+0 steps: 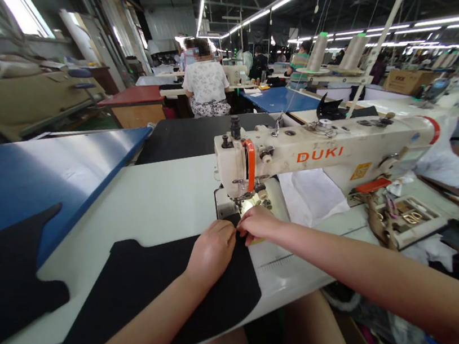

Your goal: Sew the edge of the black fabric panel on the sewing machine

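A white sewing machine (320, 150) with orange lettering stands on the pale table. Under its lit needle area reaches the edge of a large black sheet piece (159, 278), which lies flat across the table. My left hand (213, 251) rests on the black piece, its fingers bent and pressed together at the piece's edge. Close beside it, almost touching, my right hand (257, 224) pinches the same edge just in front of the presser foot. The fingertips of both hands meet near the needle, and the exact grip is small and partly hidden.
Another black piece (13, 271) lies at the left, partly over a blue surface (62, 167). White cloth (313, 194) sits beneath the machine arm. A tray of small parts (413, 219) is at the right. A person (206, 84) sits ahead, facing away.
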